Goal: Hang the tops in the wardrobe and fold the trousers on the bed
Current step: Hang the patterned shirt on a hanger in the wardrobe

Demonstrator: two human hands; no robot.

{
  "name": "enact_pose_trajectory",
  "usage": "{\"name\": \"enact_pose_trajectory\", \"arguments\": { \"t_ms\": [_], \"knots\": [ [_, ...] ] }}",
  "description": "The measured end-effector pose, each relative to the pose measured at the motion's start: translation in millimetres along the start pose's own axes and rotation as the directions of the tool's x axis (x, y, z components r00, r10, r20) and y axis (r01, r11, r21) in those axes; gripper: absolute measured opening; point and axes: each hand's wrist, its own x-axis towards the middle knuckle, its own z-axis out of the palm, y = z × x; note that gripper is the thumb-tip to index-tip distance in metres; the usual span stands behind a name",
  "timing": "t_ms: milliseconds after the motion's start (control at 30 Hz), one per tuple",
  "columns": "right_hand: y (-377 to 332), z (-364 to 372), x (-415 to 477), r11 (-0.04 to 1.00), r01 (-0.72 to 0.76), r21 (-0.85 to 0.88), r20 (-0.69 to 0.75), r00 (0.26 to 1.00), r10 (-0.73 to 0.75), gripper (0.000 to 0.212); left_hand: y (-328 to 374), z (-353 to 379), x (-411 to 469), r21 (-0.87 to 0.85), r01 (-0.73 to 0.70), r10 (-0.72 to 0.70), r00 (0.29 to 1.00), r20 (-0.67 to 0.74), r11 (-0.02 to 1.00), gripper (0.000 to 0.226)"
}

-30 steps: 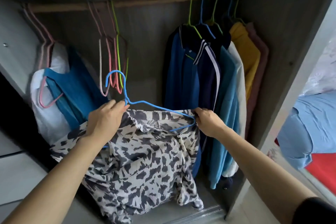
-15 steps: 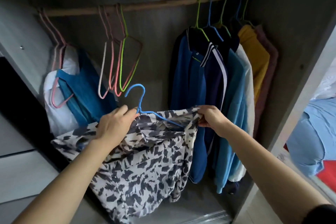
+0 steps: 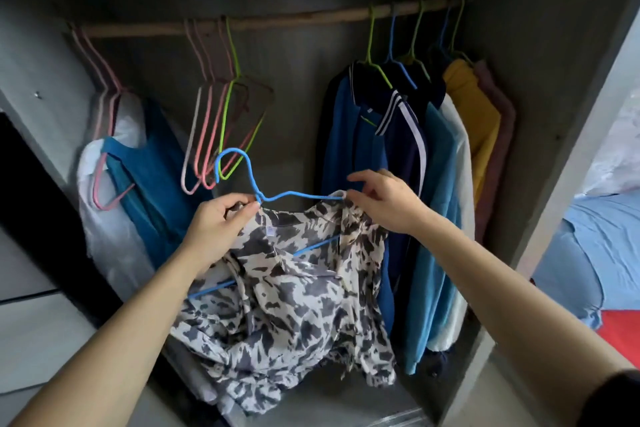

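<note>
A cream top with dark grey blotches (image 3: 294, 295) hangs crumpled over a blue wire hanger (image 3: 242, 166) in front of the open wardrobe. My left hand (image 3: 216, 225) grips the hanger's neck together with the top's collar. My right hand (image 3: 386, 201) pinches the top's shoulder at the hanger's right end, index finger raised. The hanger's lower bar shows through the fabric. Above, the wooden rail (image 3: 277, 19) runs across the wardrobe, well above the hanger's hook.
Empty pink and green hangers (image 3: 221, 128) dangle at the rail's middle. Blue, navy, white, yellow and mauve tops (image 3: 415, 184) hang at the right, a teal vest and a white garment (image 3: 138, 184) at the left. A bed with blue bedding (image 3: 595, 253) lies to the right.
The hanger has gone further into the top, with its right end now under the shoulder. My right hand shifted from gripping the hem edge to pinching the shoulder. Both hands rose slightly.
</note>
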Motion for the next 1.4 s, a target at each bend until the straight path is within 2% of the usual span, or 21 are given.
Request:
{"name": "enact_pose_trajectory", "arguments": {
  "t_ms": [100, 167, 233, 300, 367, 467, 533, 600, 667, 700, 733, 833, 867, 933, 1000, 1100, 1167, 1233, 1300, 1367, 1400],
  "knots": [
    [-16.0, -5.4, 7.8, 0.991, 0.130, -0.015, 0.111, 0.986, -0.128, 0.051, 6.8, 3.5, 4.6, -0.073, -0.032, 0.034, 0.999, 0.016, 0.997, 0.016],
    [-27.8, -5.5, 12.1, 0.972, 0.234, 0.025, 0.192, 0.953, -0.234, 0.038, 12.3, 7.2, 7.7, -0.075, -0.067, 0.069, 0.997, 0.025, 0.995, 0.015],
    [-35.2, -7.1, 16.1, 0.964, 0.262, 0.048, 0.203, 0.942, -0.266, 0.025, 16.5, 9.1, 9.4, -0.060, -0.089, 0.091, 0.995, 0.032, 0.994, 0.016],
    [-35.9, -12.3, 20.0, 0.961, 0.275, 0.000, 0.186, 0.945, -0.270, 0.021, 18.9, 6.7, 9.6, 0.000, -0.135, 0.135, 0.991, 0.003, 0.991, 0.019],
    [-30.8, -16.3, 21.2, 0.949, 0.288, -0.128, 0.168, 0.949, -0.266, 0.023, 16.3, -2.0, 9.9, 0.041, -0.167, 0.170, 0.983, -0.069, 0.985, 0.020],
    [-14.1, -16.0, 15.9, 0.911, 0.214, -0.354, 0.212, 0.967, -0.144, 0.026, 12.1, -20.9, 14.4, 0.116, -0.187, 0.207, 0.959, -0.191, 0.975, 0.018],
    [-3.7, -12.6, 10.6, 0.896, 0.190, -0.402, 0.256, 0.963, -0.090, 0.024, 8.4, -32.0, 20.1, 0.162, -0.184, 0.217, 0.951, -0.221, 0.970, 0.017],
    [-1.7, -10.4, 9.6, 0.932, 0.197, -0.305, 0.169, 0.974, -0.151, 0.021, 2.2, -38.8, 24.5, 0.179, -0.182, 0.217, 0.955, -0.203, 0.967, 0.015],
    [-8.4, -8.3, 12.9, 0.964, 0.240, -0.110, -0.028, 0.969, -0.245, 0.020, -3.5, -40.9, 28.9, 0.180, -0.166, 0.199, 0.963, -0.181, 0.970, 0.015],
    [-13.9, -8.3, 15.1, 0.963, 0.264, -0.054, -0.078, 0.961, -0.267, 0.020, -3.9, -41.0, 31.2, 0.172, -0.157, 0.187, 0.966, -0.178, 0.972, 0.015],
    [-19.1, -8.9, 18.0, 0.956, 0.288, -0.053, -0.063, 0.955, -0.291, 0.020, -2.8, -40.6, 34.4, 0.160, -0.146, 0.175, 0.967, -0.184, 0.976, 0.015],
    [-25.8, -11.8, 25.5, 0.916, 0.341, -0.210, 0.125, 0.939, -0.321, 0.021, 4.0, -40.9, 46.7, 0.101, -0.128, 0.145, 0.973, -0.180, 0.987, 0.017],
    [-26.5, -13.6, 26.8, 0.925, 0.342, -0.167, 0.090, 0.939, -0.331, 0.020, 6.2, -40.0, 50.2, 0.089, -0.128, 0.141, 0.977, -0.161, 0.988, 0.018],
    [-29.8, -19.8, 27.5, 0.944, 0.327, -0.033, -0.080, 0.941, -0.329, 0.018, 9.5, -36.8, 53.0, 0.117, -0.120, 0.137, 0.979, -0.153, 0.986, 0.016],
    [-30.3, -25.7, 29.3, 0.962, 0.272, 0.035, -0.144, 0.953, -0.265, 0.015, 11.3, -34.4, 47.2, 0.218, -0.086, 0.143, 0.954, -0.262, 0.972, 0.021],
    [-21.8, -33.4, 30.1, 0.982, 0.182, 0.055, -0.130, 0.976, -0.174, 0.014, 3.9, -34.6, 32.3, 0.317, -0.010, 0.158, 0.881, -0.446, 0.948, 0.039],
    [-14.5, -35.1, 29.9, 0.990, 0.129, 0.064, -0.133, 0.984, -0.120, 0.017, -5.1, -34.1, 25.6, 0.293, 0.076, 0.052, 0.912, -0.407, 0.953, 0.052],
    [-10.7, -32.9, 28.5, 0.992, 0.089, 0.084, -0.158, 0.985, -0.075, 0.025, -16.0, -29.7, 20.4, 0.286, 0.241, -0.166, 0.950, -0.263, 0.927, 0.064],
    [-8.8, -28.6, 28.1, 0.990, 0.079, 0.113, -0.193, 0.979, -0.056, 0.028, -27.2, -24.2, 16.5, 0.244, 0.406, -0.388, 0.914, -0.121, 0.881, 0.068],
    [-8.4, -25.8, 28.5, 0.986, 0.094, 0.140, -0.186, 0.980, -0.067, 0.019, -40.1, -17.5, 13.0, 0.201, 0.468, -0.451, 0.883, -0.128, 0.860, 0.055],
    [-8.1, -24.2, 28.5, 0.980, 0.111, 0.166, -0.170, 0.982, -0.082, 0.015, -46.9, -15.3, 11.7, 0.231, 0.429, -0.386, 0.899, -0.209, 0.873, 0.040]
  ]
}}
